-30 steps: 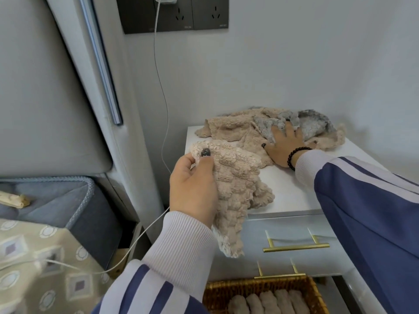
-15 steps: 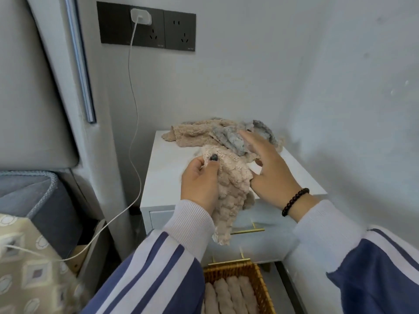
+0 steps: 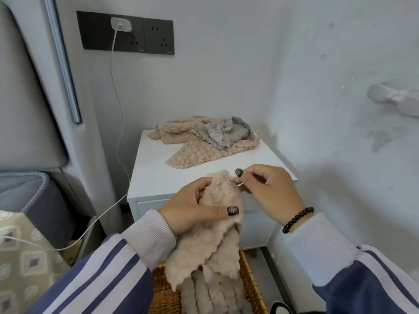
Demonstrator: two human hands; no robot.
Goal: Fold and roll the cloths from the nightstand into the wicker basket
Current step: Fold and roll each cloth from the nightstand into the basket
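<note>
the nightstand (image 3: 158, 177) stands in the corner, with the bed (image 3: 27, 200) to its left. a pile of cloths (image 3: 204, 141) lies on the back part of its top. on the wall behind and above it is a socket panel (image 3: 127, 32), and a cable (image 3: 118, 105) hangs down from it on the left. in front of the nightstand, the left hand (image 3: 188, 211) and the right hand (image 3: 272, 191) hold one cloth (image 3: 217, 241) between them. it hangs over the basket (image 3: 249, 279) below, where rolled cloths (image 3: 204, 295) lie side by side.

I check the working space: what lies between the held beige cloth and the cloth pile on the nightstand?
In the head view, only bare white nightstand top separates the held beige waffle-textured cloth from the beige-and-grey cloth pile.
</note>
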